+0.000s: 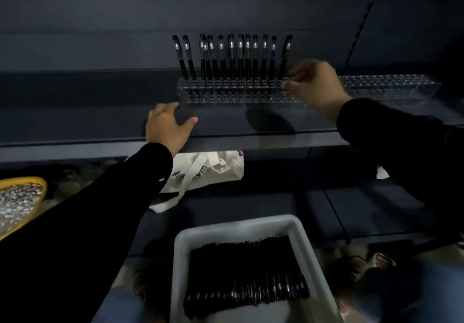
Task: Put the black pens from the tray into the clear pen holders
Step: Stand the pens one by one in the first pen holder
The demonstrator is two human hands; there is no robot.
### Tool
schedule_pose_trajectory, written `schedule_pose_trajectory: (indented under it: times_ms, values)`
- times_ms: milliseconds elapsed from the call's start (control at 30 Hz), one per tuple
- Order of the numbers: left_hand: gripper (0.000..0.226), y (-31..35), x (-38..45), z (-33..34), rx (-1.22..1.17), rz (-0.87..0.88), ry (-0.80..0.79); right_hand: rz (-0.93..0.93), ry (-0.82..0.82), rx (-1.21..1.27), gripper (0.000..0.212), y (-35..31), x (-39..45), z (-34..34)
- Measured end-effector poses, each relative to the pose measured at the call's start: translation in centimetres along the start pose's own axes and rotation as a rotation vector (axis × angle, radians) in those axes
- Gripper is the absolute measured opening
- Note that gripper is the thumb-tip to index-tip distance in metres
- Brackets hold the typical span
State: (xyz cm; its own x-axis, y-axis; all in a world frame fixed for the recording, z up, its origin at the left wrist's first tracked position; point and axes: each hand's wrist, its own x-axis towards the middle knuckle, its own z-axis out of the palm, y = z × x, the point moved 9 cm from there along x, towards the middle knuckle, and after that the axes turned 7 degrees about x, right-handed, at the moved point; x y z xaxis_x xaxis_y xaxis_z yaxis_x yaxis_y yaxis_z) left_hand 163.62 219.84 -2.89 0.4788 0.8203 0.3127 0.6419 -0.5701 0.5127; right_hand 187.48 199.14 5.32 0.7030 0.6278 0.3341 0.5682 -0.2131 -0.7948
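A clear pen holder (pixel 226 94) stands on the dark shelf, with several black pens upright in its back row. A second clear holder (pixel 391 86) lies to its right, with no pens showing in it. My right hand (pixel 316 86) pinches the lower part of the rightmost black pen (pixel 286 56), which leans in the holder. My left hand (pixel 168 127) rests on the shelf at the holder's left front corner, fingers relaxed. A white tray (pixel 183 247) at the bottom holds a row of many black pens (pixel 246 275).
The shelf's front edge (pixel 251 144) runs across the middle. Below it lie a white cloth bag (pixel 213 169) and, at far left, a yellow dish (pixel 37 182) of small pale pieces. Dark wall panels rise behind the holders.
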Motion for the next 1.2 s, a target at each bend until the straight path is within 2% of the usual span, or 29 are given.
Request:
schedule_pose_trajectory:
  times_ms: [167,300,367,500,567,600,667,700,767,833,1000,1133,1200]
  values:
    - [0.06,0.3,-8.0,0.6,-0.029,0.159,0.029,-0.114,-0.103,0.041,0.019,1.5,-8.1,3.5]
    - [0.063,-3.3,-14.6,3.3,-0.03,0.085,-0.029,-0.178,-0.207,-0.029,0.024,4.8,-14.3,7.3]
    - [0.071,-6.8,-17.8,6.0,0.032,-0.057,-0.159,-0.115,-0.276,-0.012,0.025,7.5,-17.0,9.3]
    - [0.087,-15.1,-24.9,11.9,0.158,-0.431,-0.594,0.057,-0.525,-0.154,0.024,13.4,-22.9,13.2]
    - [0.077,-17.5,-27.8,13.5,0.175,-0.535,-0.717,0.152,-0.728,-0.294,0.023,16.4,-26.0,15.2]
    - [0.064,-17.9,-28.6,13.9,0.183,-0.53,-0.745,0.217,-0.828,-0.34,0.021,17.9,-27.6,16.1]
    - [0.036,-18.1,-29.0,14.2,0.171,-0.494,-0.732,0.458,-0.918,-0.272,0.013,20.7,-30.1,17.3]
    - [0.028,-17.9,-29.0,14.2,0.152,-0.483,-0.711,0.588,-0.927,-0.185,0.019,21.5,-31.0,17.7]
    - [0.02,-17.4,-28.7,13.9,0.138,-0.464,-0.684,0.697,-0.827,-0.105,0.026,22.3,-31.2,17.9]
    - [0.014,-17.1,-28.7,13.8,0.114,-0.468,-0.677,0.712,-0.801,-0.127,0.024,22.7,-31.1,17.7]
    - [0.027,-18.0,-29.1,14.5,0.047,-0.51,-0.654,0.795,-0.902,-0.097,0.015,23.4,-31.8,18.4]
    - [0.03,-18.4,-29.1,14.7,0.036,-0.519,-0.627,0.725,-0.877,-0.112,0.015,23.2,-31.5,18.4]
    - [0.03,-18.5,-29.1,14.8,0.037,-0.512,-0.617,0.64,-0.902,-0.138,0.027,23.6,-31.3,19.1]
